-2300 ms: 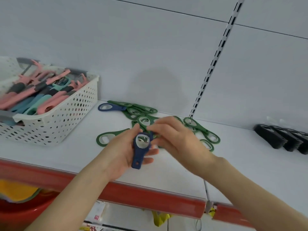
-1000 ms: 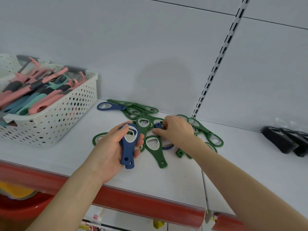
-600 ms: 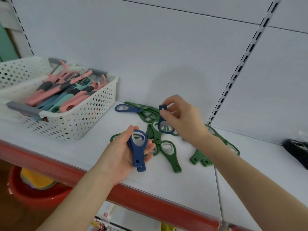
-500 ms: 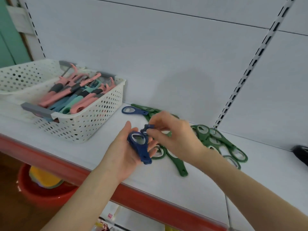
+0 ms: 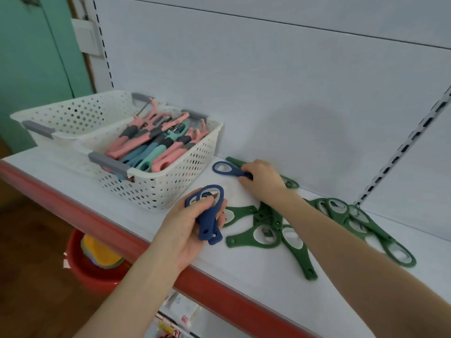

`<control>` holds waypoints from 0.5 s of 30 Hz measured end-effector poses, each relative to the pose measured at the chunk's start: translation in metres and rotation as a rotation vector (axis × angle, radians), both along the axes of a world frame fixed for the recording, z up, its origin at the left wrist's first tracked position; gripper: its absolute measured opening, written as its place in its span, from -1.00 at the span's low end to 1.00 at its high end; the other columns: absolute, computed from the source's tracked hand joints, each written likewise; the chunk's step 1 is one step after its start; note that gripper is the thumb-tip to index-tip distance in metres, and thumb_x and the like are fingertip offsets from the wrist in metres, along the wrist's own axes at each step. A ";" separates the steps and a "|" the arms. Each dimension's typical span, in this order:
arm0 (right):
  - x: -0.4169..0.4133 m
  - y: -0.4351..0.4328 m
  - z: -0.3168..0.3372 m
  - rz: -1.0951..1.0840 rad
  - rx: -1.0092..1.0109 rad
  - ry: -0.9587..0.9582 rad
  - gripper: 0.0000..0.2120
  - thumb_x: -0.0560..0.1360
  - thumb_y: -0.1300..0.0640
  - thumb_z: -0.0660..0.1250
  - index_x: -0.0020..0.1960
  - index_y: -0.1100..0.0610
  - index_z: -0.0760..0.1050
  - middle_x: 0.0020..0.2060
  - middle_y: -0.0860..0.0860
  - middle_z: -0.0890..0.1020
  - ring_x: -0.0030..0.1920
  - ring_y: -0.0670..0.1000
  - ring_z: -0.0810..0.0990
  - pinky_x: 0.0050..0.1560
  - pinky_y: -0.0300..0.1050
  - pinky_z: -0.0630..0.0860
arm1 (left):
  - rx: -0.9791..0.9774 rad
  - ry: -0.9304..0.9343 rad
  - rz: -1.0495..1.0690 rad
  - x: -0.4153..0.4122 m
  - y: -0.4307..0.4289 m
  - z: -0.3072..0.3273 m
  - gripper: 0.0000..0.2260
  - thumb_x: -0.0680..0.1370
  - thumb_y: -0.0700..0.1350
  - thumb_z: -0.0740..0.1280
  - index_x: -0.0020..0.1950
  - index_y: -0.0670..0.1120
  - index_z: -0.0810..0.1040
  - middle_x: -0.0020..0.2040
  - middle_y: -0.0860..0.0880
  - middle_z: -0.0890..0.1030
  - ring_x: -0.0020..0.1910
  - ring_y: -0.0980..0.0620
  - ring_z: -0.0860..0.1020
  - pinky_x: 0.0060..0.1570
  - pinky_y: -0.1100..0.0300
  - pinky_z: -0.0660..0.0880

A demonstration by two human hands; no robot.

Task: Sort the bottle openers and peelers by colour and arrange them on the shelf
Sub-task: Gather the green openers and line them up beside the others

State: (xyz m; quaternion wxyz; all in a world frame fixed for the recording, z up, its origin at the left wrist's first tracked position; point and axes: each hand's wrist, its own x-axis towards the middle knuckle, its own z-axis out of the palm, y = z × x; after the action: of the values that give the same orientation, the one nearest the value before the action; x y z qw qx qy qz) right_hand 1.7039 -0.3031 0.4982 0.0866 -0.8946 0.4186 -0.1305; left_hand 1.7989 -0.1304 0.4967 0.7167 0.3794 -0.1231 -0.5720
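Stack of blue bottle openers: held above the shelf's front edge, left hand curled round the handles. Single blue opener: flat on the shelf near the back wall, handle pinched by the right hand. Green openers: loose heap on the shelf, right of both hands. Peelers, pink and teal: in white basket, left of the openers.

2 baskets stand left on the shelf, the peelers in the nearer basket. The pile of bottle openers lies to their right, before the back panel.
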 end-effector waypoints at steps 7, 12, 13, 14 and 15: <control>0.005 0.000 -0.004 -0.073 -0.234 0.235 -0.76 0.61 0.16 0.10 0.13 0.23 0.48 0.10 0.14 0.47 0.12 0.15 0.44 -0.14 -0.09 0.32 | 0.018 0.046 -0.002 0.002 -0.004 -0.003 -0.85 0.59 -0.31 0.14 0.10 -0.19 0.44 -0.03 -0.31 0.60 -0.35 -0.02 0.64 -0.42 0.22 0.54; -0.011 0.020 0.010 -0.201 -0.061 -0.044 -0.75 0.62 0.16 0.04 -0.02 0.26 0.44 -0.08 0.18 0.53 -0.17 0.10 0.46 -0.22 -0.14 0.35 | 0.034 0.093 -0.016 0.004 -0.009 -0.002 -0.91 0.61 -0.11 0.17 0.01 -0.03 0.46 -0.01 -0.24 0.56 -0.36 -0.03 0.59 -0.38 0.16 0.52; -0.015 0.028 0.017 -0.228 0.085 -0.198 -0.75 0.61 0.17 0.05 -0.12 0.24 0.43 -0.18 0.16 0.53 -0.27 0.06 0.42 -0.28 -0.20 0.34 | 0.035 0.107 -0.014 0.005 -0.010 -0.002 -0.91 0.60 -0.06 0.18 0.02 -0.01 0.47 -0.02 -0.21 0.57 -0.29 -0.04 0.59 -0.32 0.12 0.50; -0.019 0.039 0.024 -0.228 0.251 -0.357 -0.74 0.60 0.18 0.06 -0.21 0.21 0.41 -0.27 0.11 0.52 -0.32 0.03 0.41 -0.30 -0.24 0.35 | 0.033 0.117 -0.008 0.006 -0.011 -0.002 -0.88 0.59 -0.02 0.19 0.03 0.00 0.48 -0.02 -0.18 0.58 -0.21 -0.04 0.60 -0.27 0.09 0.47; -0.023 0.053 0.031 -0.210 0.398 -0.485 -0.72 0.59 0.19 0.08 -0.26 0.19 0.42 -0.32 0.07 0.53 -0.33 0.01 0.43 -0.27 -0.25 0.39 | 0.026 0.124 0.003 0.005 -0.013 -0.002 -0.84 0.57 0.03 0.20 0.06 0.01 0.48 -0.02 -0.14 0.58 -0.15 -0.04 0.60 -0.22 0.08 0.46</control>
State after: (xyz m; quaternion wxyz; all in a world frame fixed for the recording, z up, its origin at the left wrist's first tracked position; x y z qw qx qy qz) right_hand 1.6807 -0.2502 0.5296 0.3430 -0.7551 0.4928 -0.2634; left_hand 1.8043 -0.1435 0.4944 0.7187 0.3527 -0.0704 -0.5951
